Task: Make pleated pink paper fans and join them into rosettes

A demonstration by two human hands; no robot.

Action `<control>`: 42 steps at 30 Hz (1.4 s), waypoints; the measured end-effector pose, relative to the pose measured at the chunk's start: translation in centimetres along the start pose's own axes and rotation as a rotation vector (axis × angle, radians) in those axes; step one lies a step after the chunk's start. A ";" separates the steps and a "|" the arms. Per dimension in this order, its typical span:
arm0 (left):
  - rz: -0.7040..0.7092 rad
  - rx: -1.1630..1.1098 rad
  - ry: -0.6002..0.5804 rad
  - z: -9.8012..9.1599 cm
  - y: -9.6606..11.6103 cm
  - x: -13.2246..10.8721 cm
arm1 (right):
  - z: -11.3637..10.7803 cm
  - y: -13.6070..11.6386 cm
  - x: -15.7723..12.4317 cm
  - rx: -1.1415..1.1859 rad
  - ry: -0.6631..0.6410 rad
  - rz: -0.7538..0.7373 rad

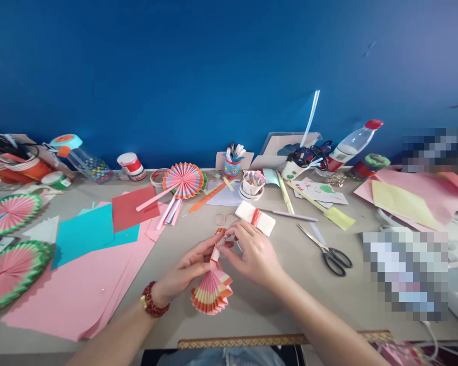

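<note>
A pleated paper fan (212,293) in pink, cream and orange is held over the middle of the table, its lower pleats spread. My left hand (196,259) grips its narrow folded part from the left, fingers closed around it. From the right, my right hand (252,249) pinches the upper end of the same fan; whether thread or tape lies between the fingertips is too small to tell. Just beyond my hands lies a white card wound with red thread (255,217), and a thin loop of thread (222,219) is beside it.
Black-handled scissors (334,256) lie open to the right. Pink paper sheets (87,284) and teal paper (84,231) cover the left. A finished round fan (184,180), a pen cup (232,165) and a plastic bottle (347,147) stand along the blue wall.
</note>
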State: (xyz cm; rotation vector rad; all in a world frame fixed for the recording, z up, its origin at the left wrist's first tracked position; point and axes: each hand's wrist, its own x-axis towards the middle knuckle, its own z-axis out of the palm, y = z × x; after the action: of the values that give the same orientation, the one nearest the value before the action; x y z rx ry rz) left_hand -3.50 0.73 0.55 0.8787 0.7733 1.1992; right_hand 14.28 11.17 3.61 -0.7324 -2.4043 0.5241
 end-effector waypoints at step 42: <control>0.156 0.719 0.001 -0.1 0.9 -0.5 | 1.1 -0.4 -0.6 0.351 -0.074 0.253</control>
State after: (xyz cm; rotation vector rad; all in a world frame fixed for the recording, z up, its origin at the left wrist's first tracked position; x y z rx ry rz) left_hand -4.11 0.35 1.27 1.5469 1.1827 1.0572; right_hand 13.87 10.30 2.76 -0.8726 -2.2106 1.0610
